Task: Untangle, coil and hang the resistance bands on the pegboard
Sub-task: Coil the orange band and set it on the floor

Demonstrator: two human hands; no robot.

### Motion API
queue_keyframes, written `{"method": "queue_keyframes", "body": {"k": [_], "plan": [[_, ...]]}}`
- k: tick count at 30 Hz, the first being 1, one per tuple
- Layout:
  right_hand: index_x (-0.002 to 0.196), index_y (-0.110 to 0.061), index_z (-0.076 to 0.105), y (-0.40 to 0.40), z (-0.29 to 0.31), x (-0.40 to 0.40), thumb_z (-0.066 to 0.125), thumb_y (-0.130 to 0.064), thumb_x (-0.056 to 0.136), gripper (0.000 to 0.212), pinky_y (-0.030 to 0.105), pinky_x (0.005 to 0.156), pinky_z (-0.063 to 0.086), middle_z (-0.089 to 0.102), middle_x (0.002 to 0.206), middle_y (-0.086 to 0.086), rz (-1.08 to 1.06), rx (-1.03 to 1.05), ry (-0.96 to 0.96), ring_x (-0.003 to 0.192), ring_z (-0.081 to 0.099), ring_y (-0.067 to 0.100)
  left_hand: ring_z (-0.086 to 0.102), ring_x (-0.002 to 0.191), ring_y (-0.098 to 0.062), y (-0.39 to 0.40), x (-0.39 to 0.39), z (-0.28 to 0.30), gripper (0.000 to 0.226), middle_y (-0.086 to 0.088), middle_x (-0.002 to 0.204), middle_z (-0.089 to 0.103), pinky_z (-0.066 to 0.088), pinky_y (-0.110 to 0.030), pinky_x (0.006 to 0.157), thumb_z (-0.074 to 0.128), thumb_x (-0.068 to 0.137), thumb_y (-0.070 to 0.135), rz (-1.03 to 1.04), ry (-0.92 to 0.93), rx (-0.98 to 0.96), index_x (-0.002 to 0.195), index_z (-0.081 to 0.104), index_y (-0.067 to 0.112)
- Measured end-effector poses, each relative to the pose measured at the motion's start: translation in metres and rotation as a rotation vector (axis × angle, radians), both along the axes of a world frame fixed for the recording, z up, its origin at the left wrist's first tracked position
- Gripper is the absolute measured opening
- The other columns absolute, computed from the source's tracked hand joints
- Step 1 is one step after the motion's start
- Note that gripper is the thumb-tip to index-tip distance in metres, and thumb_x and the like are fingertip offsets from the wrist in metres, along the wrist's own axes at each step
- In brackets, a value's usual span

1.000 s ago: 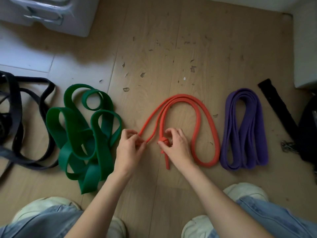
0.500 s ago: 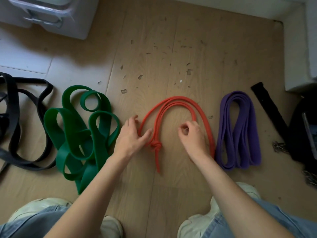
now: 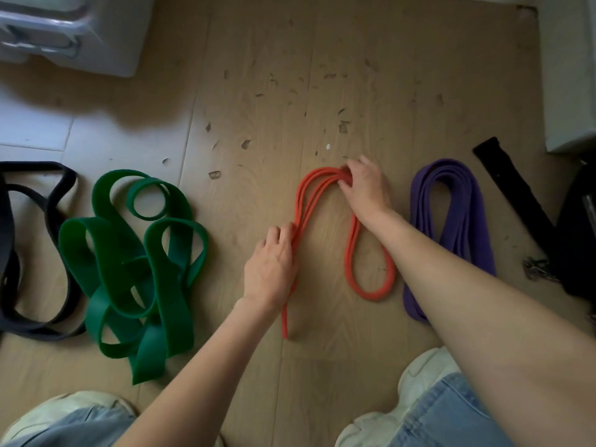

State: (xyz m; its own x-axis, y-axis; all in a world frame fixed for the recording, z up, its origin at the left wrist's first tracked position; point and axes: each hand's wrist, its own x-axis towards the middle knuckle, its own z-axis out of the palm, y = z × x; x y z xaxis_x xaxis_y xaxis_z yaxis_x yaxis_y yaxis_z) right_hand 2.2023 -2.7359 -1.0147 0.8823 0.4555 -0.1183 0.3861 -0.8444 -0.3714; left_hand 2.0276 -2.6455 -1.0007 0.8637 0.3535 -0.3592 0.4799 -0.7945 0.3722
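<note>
On the wooden floor (image 3: 258,59), both hands' fingers grip the orange band (image 3: 350,269).

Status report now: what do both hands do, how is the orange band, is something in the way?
Left hand grips orange band low on its left strands; right hand pinches its top bend. Band coiled, flat on floor. Green band left, purple band right, both apart.
</note>
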Motion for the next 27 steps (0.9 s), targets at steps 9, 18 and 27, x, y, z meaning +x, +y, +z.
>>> {"method": "queue_keyframes", "body": {"k": [9,18,27], "plan": [[0.140,-0.025,0.038,0.003,0.009,0.008,0.058,-0.016,0.088,0.057,0.046,0.105,0.031,0.036,0.142,0.005,0.284,-0.151,0.154,0.127,0.031,0.029,0.046,0.109,-0.026,-0.006,-0.005,0.006,0.053,-0.006,0.122,0.041,0.045,-0.035,0.077,0.052,0.089,0.037,0.052,0.104,0.040,0.134,0.030,0.019],[0.121,-0.015,0.055,0.023,0.008,0.007,0.054,-0.018,0.092,0.030,0.044,0.096,0.039,0.048,0.128,0.007,0.237,-0.159,0.105,0.119,0.039,0.032,0.051,0.103,-0.023,-0.002,-0.009,0.006,0.045,-0.004,0.116,0.044,0.040,-0.031,0.068,0.051,0.090,0.045,0.102,0.108,-0.001,0.123,0.039,0.017],[0.148,-0.008,0.005,-0.036,0.015,-0.065,0.067,-0.057,0.073,0.108,0.049,0.107,0.025,0.019,0.150,0.016,-0.221,-0.272,0.245,0.135,0.021,0.035,0.056,0.097,-0.026,-0.006,-0.008,0.004,0.041,-0.004,0.107,0.056,0.040,-0.034,0.069,0.061,0.085,0.040,0.252,0.018,-0.098,0.115,0.046,0.016]]}}
